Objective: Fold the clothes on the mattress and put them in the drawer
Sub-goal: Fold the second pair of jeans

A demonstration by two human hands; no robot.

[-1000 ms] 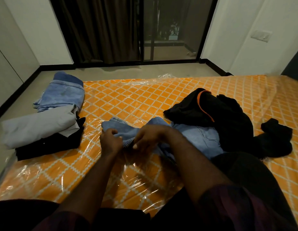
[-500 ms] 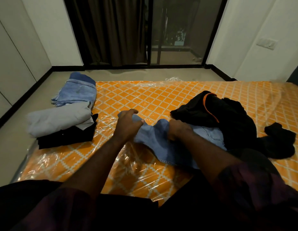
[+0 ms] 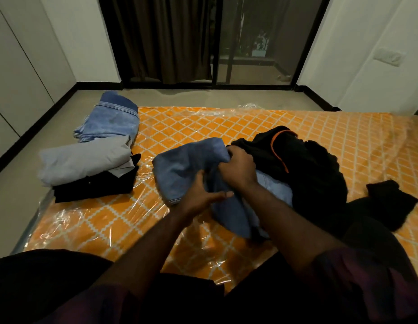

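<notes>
Left edge of mattress (image 3: pixel 98 230): folded stack (image 3: pixel 86 164), done. Centre: jeans (image 3: pixel 182 169) mid-fold, left hand (image 3: pixel 201 197) clutching near side, right hand (image 3: pixel 238 169) gripping far fold. Right: black clothes (image 3: pixel 315 178) heaped, unfolded. Drawer out of view; stowing probably all pending.

Sleeves (image 3: pixel 357 277): dark purple, stop near the elbows
Forearms (image 3: pixel 145 242): bare
Trousers (image 3: pixel 39 284): black
Left hand (image 3: pixel 203 195): bare
Right hand (image 3: pixel 238 169): bare
</notes>
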